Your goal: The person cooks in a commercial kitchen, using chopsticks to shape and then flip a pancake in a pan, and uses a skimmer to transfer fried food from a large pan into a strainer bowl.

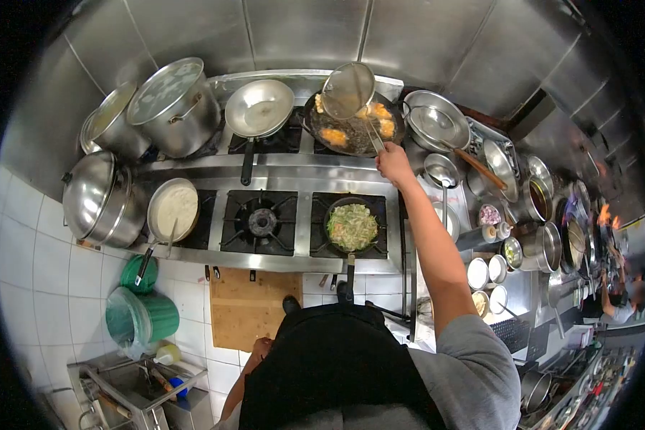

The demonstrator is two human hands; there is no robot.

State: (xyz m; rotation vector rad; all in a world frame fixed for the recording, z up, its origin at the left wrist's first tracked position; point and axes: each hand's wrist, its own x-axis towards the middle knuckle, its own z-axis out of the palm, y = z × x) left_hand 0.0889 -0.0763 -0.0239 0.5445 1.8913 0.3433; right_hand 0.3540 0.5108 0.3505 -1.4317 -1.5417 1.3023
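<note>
My right hand (393,160) is closed around the handle of a mesh strainer (347,91). The strainer's round head is raised over a dark wok (401,123) at the back of the stove. Orange-golden fried pieces (334,137) lie in bubbling oil in the wok, partly covered by the strainer. Low beside my dark apron is my left hand (262,348), away from the stove; its fingers are mostly hidden. On the front burner nearest me sits a frying pan (350,251) of shredded green vegetables, its handle pointing towards my body.
Pots (181,115) and a pan of pale batter-like mixture (172,209) stand on the left. A light pan (259,107) sits left of the wok. Right are steel bowls (437,118), a ladle (441,170) and containers. Flames (606,216) and a person (623,304) show far right.
</note>
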